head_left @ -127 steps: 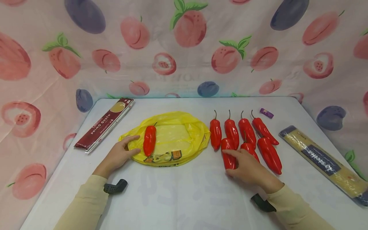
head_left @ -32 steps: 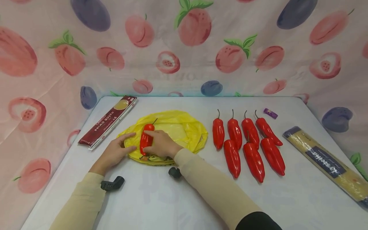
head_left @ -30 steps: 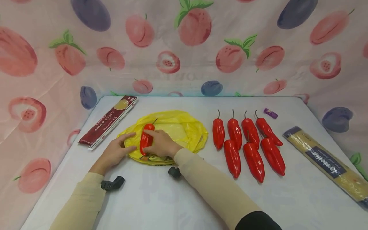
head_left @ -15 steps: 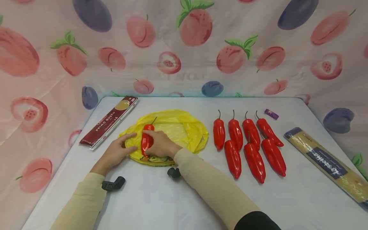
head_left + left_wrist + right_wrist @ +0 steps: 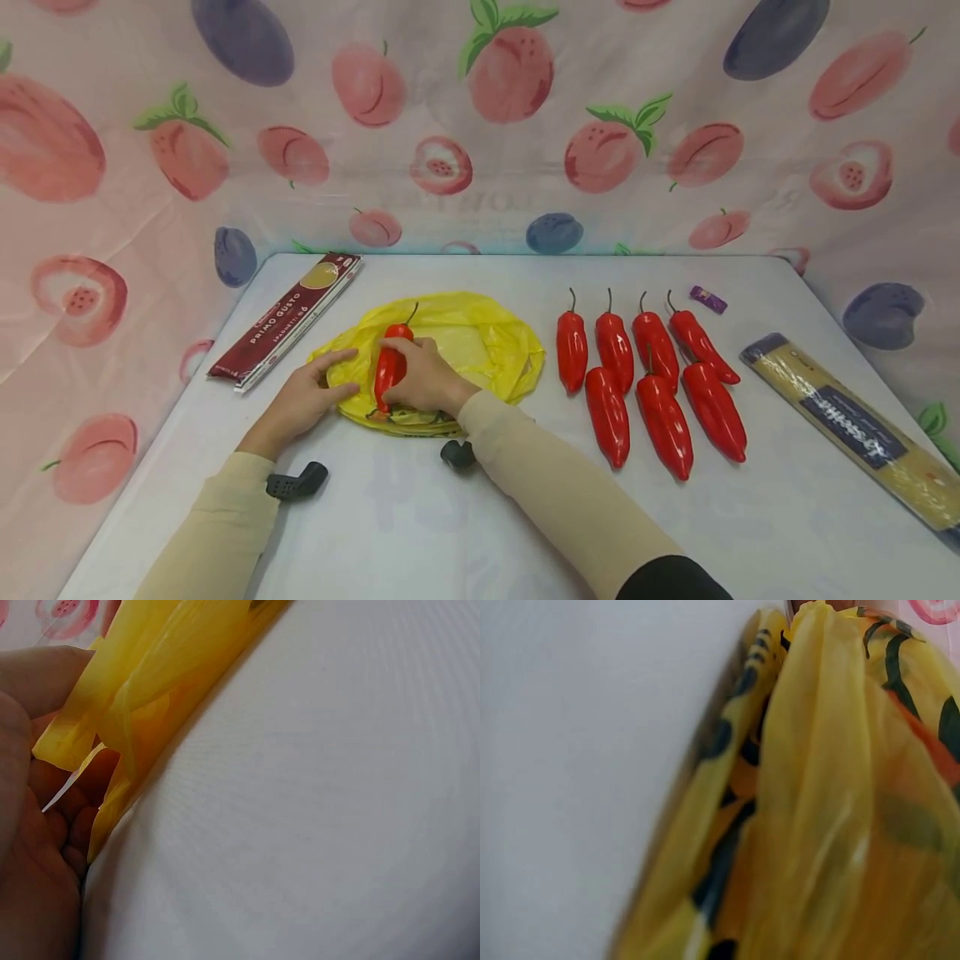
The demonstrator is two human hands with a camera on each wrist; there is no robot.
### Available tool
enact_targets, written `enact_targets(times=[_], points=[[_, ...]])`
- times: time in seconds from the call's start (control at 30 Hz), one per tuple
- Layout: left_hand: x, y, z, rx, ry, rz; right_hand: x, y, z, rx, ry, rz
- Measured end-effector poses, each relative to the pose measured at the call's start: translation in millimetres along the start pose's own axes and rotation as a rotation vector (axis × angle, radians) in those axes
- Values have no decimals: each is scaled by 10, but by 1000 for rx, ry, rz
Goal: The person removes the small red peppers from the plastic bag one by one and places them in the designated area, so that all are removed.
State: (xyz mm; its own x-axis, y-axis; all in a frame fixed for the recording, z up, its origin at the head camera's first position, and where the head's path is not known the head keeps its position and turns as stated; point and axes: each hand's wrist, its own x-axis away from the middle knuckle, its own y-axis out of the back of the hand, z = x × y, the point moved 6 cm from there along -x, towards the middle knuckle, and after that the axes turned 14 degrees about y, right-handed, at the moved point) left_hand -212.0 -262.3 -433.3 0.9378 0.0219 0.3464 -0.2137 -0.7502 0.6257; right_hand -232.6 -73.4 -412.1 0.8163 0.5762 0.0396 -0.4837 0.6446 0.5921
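In the head view, a crumpled yellow plastic bag (image 5: 487, 333) lies on the table, left of centre. On its left part rests a red chili pepper (image 5: 391, 363), its dark stem pointing away. My right hand (image 5: 431, 379) grips this pepper from the right and covers part of it. At the bag's left edge is my left hand (image 5: 303, 400); in the left wrist view the left hand (image 5: 37, 817) has the edge of the yellow bag (image 5: 150, 682) between thumb and fingers. The right wrist view is filled largely by the printed bag (image 5: 817, 787); the pepper is hidden there.
Several red chili peppers (image 5: 607, 417) lie in two rows right of the bag. A dark red spaghetti packet (image 5: 285, 321) lies at the back left, a long pasta pack (image 5: 847, 425) at the right. A small purple packet (image 5: 708, 299) sits at the back right.
My right hand has moved left from the rows of peppers to the pepper on the bag. Over the last half second, hand and pepper have shifted slightly right. The left hand stays put.
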Motion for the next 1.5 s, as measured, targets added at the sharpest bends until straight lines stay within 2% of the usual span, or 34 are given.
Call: enact_targets(times=[0.47, 0.73, 1.03, 1.2, 1.5], points=[[14, -9, -15, -8, 3, -1, 24, 85, -52, -41, 1, -79], [7, -14, -4, -15, -5, 3, 87, 259, 29, -61, 72, -96], [9, -15, 4, -4, 21, 9, 250, 490, 142, -75, 116, -42], [7, -5, -10, -3, 8, 7, 358, 603, 192, -39, 144, -8], [9, 29, -34, -8, -13, -13, 592, 852, 228, 44, 200, -8]])
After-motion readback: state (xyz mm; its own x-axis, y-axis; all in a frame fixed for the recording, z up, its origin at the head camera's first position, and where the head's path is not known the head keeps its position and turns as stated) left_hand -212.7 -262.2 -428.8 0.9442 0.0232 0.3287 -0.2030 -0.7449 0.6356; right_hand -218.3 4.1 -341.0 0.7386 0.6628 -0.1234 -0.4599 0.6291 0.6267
